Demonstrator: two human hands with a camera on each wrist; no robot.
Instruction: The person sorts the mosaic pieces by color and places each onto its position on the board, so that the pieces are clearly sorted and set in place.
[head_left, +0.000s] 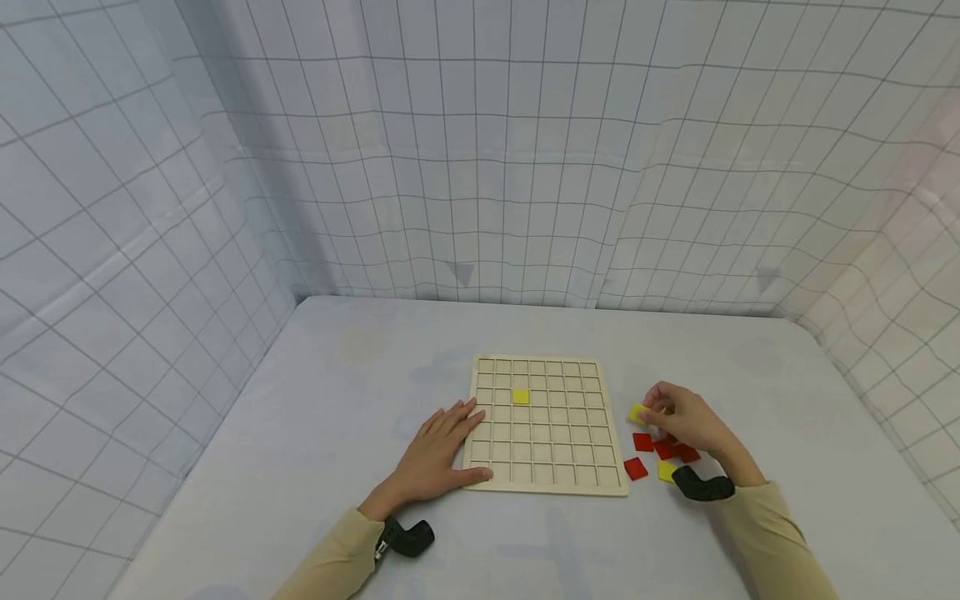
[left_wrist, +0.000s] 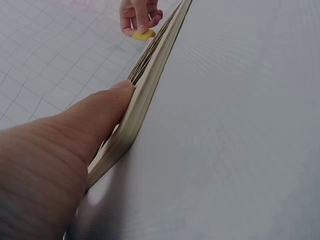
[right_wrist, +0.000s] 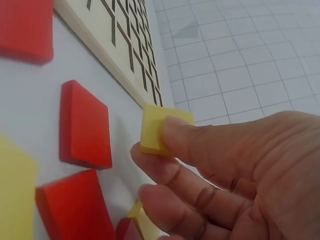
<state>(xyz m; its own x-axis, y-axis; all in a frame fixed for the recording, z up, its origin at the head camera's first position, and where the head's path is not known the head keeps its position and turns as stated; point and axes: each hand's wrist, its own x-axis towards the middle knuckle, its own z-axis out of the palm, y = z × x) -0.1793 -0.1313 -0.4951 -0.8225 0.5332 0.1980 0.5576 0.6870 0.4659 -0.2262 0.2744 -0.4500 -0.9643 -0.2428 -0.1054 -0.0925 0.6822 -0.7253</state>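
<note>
Pinches a yellow tile (head_left: 637,414) with the right hand (head_left: 688,423), just off the right edge of the gridded board (head_left: 551,490) and beyond the red tiles (head_left: 636,468). Shows near-equal sides on it, with its face tilted and a free edge pointing toward the board. Spreads the left hand (head_left: 433,462) over the board's left edge, thumb by the near corner. Leaves a strip of table (head_left: 645,350) between tile and board, with more beyond.

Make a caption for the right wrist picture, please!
Fingers pinch a yellow tile near red tiles and a gridded board.
</note>
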